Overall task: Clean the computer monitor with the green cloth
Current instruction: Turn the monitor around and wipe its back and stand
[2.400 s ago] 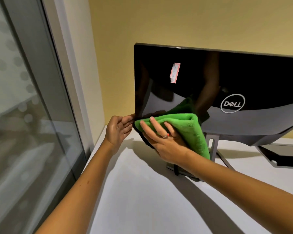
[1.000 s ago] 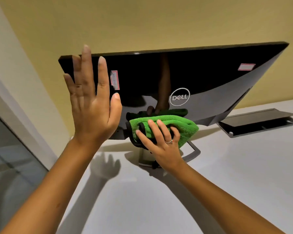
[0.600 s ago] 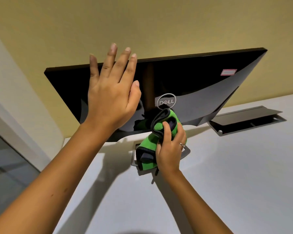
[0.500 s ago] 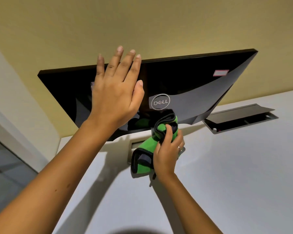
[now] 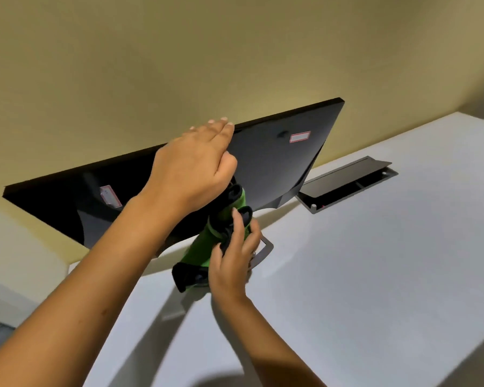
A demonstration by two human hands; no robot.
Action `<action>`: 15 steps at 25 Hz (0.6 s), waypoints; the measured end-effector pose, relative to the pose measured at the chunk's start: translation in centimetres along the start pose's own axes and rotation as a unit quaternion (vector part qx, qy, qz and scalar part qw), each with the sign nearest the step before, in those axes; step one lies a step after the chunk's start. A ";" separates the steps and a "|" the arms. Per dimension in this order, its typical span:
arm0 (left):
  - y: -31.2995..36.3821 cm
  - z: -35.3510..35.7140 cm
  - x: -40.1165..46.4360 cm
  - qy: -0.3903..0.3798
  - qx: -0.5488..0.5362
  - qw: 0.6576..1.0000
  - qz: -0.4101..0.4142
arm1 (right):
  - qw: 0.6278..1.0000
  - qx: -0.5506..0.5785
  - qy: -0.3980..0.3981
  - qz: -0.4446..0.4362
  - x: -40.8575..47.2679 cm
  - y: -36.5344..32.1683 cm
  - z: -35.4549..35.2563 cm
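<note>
monitor (image 5: 277, 169): centre of frame, on white bench (image 5: 375, 275). We're looking at its glossy black back; screen side faces away toward the yellow wall (image 5: 179, 51).
long axis: runs lower left to upper right of frame, top edge leaning toward the cam. 2 stickers on the back, one left (image 5: 110, 196), one upper right (image 5: 299, 137).
left hand (image 5: 193, 169): fingers flat and together, lying over the top edge mid-panel, bracing it.
right hand (image 5: 232, 255): fingers curled, pinching the bunched green cloth (image 5: 207, 247) at the stand neck, just below the panel's lower edge. Cloth is rolled up, dark trim showing, long axis roughly vertical in frame.
stand base (image 5: 263, 251): partly visible behind the right hand, on the bench.
cable tray (image 5: 347, 182): right of monitor, lid flipped up, not touching it.
step in hand: prob wiping the neck/lower back.
how to do well: keep the left hand as counter-brace so the panel doesn't tip or swivel; open the cloth flat for more contact, a bunched roll only cleans a thin line; light pressure, gloss shows streaks; overlapping passes along the long axis.
risk: pushing low w/o bracing could rock the base.
</note>
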State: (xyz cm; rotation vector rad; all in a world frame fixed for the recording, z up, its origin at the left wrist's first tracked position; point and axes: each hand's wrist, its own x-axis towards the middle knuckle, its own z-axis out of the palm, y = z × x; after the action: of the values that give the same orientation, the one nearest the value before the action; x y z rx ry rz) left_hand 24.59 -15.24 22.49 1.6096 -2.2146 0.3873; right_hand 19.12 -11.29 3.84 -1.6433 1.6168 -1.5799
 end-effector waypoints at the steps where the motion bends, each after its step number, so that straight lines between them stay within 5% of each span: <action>1: 0.0 -0.6 0.7 -0.026 -0.034 0.999 -0.002 | 0.999 -0.021 -0.029 -0.024 -0.4 -1.3 0.4; 3: 0.2 -1.4 1.8 -0.058 -0.076 0.995 0.003 | 0.991 -0.053 -0.118 -0.029 -0.9 -3.4 1.3; 10: 1.5 -0.3 2.8 -0.065 -0.062 0.996 0.011 | 0.991 0.010 -0.073 0.112 2.1 -1.9 0.0; 15: 4.1 2.4 4.2 -0.043 0.044 0.998 0.026 | 0.960 0.097 -0.051 0.257 7.7 2.8 -3.5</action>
State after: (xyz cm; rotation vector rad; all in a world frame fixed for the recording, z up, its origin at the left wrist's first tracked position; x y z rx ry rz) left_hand 19.18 -18.52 22.24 1.6443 -2.3386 0.4437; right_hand 12.78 -17.10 6.11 -1.0673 1.6065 -1.3096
